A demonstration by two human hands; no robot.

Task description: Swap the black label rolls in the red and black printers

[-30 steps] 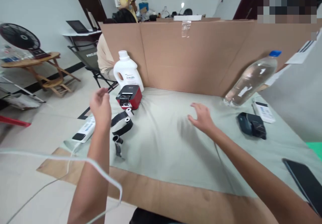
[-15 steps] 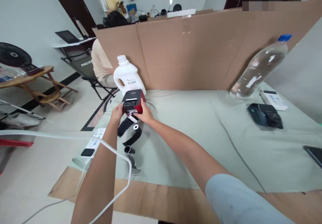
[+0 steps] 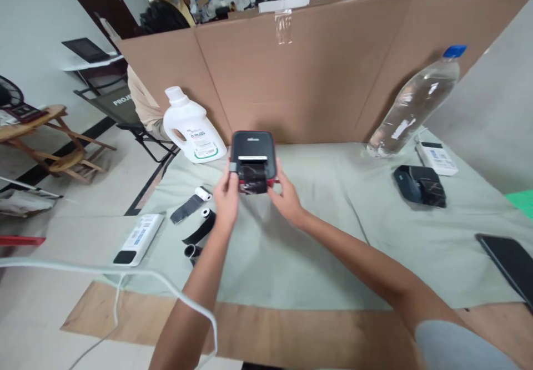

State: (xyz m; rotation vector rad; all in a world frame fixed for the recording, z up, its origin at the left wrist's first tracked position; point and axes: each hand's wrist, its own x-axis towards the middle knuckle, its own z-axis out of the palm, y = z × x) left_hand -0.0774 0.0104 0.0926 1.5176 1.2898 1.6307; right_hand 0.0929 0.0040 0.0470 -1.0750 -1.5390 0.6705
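Between my two hands is a small label printer (image 3: pixel 253 145), black on top with red along its lower edge. A glossy dark strip hangs over its front slot. My left hand (image 3: pixel 226 195) grips its left side, thumb at the front corner. Fingers of my right hand (image 3: pixel 286 197) are closed on its right front corner. Left of my left hand lie rolls with dark strips: one white-cored roll (image 3: pixel 203 193), a second roll (image 3: pixel 205 213), and a dark empty-looking tube (image 3: pixel 192 251) partly behind my forearm.
A white jug (image 3: pixel 194 128) leans at the cardboard partition (image 3: pixel 291 92). Right on the cloth (image 3: pixel 316 259) are a water bottle (image 3: pixel 416 104), a black device (image 3: pixel 420 186), a white box (image 3: pixel 437 157) and a dark phone-like slab (image 3: pixel 508 264). A white power bank-like box (image 3: pixel 139 239) and a cable (image 3: pixel 166 281) are left.
Both hands have carried the printer rightward, away from the white jug and the rolls, to the middle in front of the partition. The camera view has shifted a little too.
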